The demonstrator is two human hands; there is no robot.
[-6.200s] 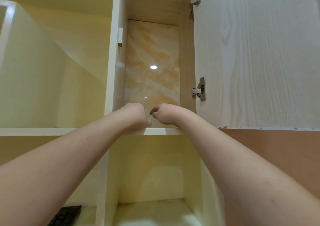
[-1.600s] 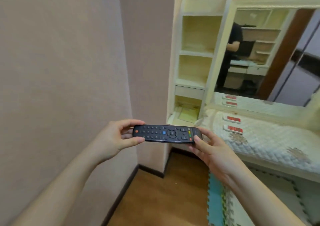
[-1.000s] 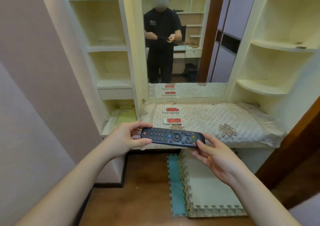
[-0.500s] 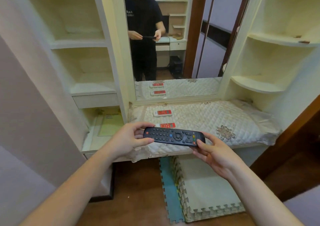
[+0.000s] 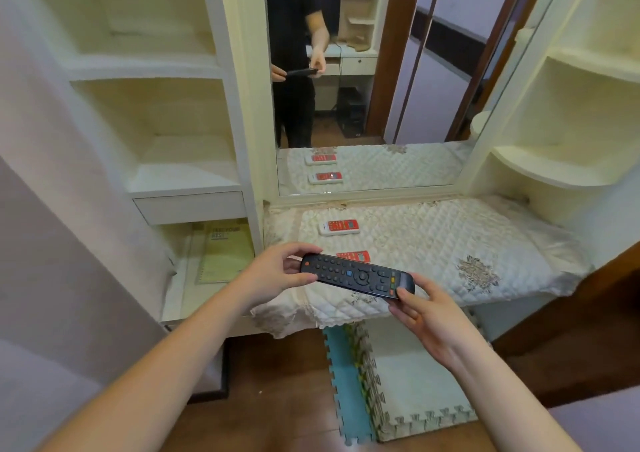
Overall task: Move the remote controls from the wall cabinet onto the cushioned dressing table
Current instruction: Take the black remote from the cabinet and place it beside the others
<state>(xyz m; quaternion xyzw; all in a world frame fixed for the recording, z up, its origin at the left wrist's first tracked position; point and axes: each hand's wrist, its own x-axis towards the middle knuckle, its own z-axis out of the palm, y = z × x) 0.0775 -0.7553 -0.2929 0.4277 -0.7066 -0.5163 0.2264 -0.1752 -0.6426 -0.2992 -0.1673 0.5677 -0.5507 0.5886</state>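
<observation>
A long black remote control [image 5: 356, 275] hangs level over the front left part of the cushioned dressing table [image 5: 450, 244]. My left hand [image 5: 273, 273] pinches its left end between thumb and fingers. My right hand [image 5: 426, 313] holds its right end from below with the fingertips. On the quilted cover lies a white remote with a red face [image 5: 339, 227]. A second white and red remote [image 5: 353, 255] lies nearer, partly hidden behind the black one.
A mirror [image 5: 363, 81] stands behind the table. Cream shelves [image 5: 180, 174] rise on the left, rounded shelves [image 5: 554, 171] on the right. A yellow-green booklet [image 5: 225, 254] lies in the low left compartment. Foam floor mats [image 5: 408, 382] lie under the table's front edge.
I have stepped closer to the dressing table. The black remote, still held by both hands, now hangs over the table's front edge and covers more of the nearer white remote.
</observation>
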